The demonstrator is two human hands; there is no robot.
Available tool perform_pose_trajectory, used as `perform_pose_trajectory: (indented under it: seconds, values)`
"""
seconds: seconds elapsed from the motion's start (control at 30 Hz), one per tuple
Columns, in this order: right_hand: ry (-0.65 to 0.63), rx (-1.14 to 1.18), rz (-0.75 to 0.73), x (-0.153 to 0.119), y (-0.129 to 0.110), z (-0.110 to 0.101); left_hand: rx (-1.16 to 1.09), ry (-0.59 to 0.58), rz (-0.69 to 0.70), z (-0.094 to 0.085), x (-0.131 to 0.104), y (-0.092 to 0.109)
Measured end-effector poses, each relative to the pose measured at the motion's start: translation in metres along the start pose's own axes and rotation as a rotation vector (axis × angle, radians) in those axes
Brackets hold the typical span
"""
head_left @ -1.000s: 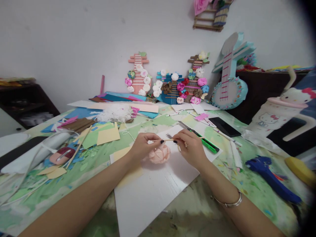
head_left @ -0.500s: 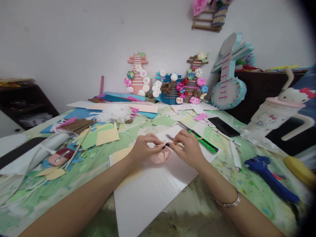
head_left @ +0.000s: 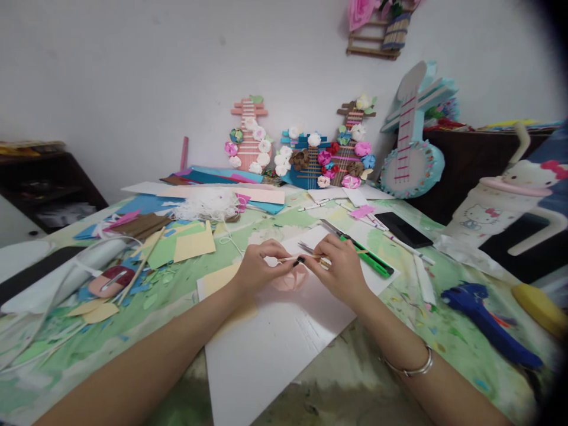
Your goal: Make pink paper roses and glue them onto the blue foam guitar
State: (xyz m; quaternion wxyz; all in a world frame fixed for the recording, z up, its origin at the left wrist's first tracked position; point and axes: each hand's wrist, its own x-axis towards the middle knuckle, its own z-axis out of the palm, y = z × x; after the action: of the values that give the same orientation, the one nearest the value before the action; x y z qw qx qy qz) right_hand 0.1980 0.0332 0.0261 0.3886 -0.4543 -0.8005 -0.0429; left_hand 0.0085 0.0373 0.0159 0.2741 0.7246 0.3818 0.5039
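Left hand [head_left: 260,267] and right hand [head_left: 341,266] have drawn together, thumbs meeting, fingers pinching 1 thin stick [head_left: 313,256], apparently steadying it. Below, a peach flower [head_left: 290,281] sits towards the white board [head_left: 257,367]'s far edge.

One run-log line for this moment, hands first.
left hand, right hand: pinching thin stick | below in view: pale pink paper flower | beside right hand: green cutter | surface: white sheet

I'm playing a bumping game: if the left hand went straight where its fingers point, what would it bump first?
Most likely the right hand; the left hand points at it, and they may be touching.
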Motion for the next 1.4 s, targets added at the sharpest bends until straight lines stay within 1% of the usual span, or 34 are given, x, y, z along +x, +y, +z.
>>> perform_pose_trajectory:
  seconds: [0.17, 0.3, 0.9, 1.13, 1.23, 1.4]
  values:
    - [0.019, -0.02, 0.001, 0.001, 0.001, 0.001, -0.09, -0.009, -0.059, 0.001, 0.0, -0.005]
    - [0.049, 0.014, 0.026, 0.001, -0.001, 0.001, -0.148, -0.02, -0.101, 0.0, 0.001, -0.005]
    - [0.074, 0.039, 0.066, 0.0, -0.003, 0.001, -0.059, -0.036, -0.124, 0.0, 0.0, 0.004]
    - [0.064, 0.03, 0.072, 0.0, -0.002, 0.002, -0.048, -0.04, -0.094, -0.001, 0.001, 0.005]
    - [0.045, 0.032, 0.069, 0.0, -0.001, 0.001, -0.024, -0.017, -0.076, -0.001, 0.0, 0.004]
    - [-0.013, 0.04, 0.052, 0.001, 0.001, 0.0, 0.004, 0.034, 0.004, 0.0, -0.001, 0.004]
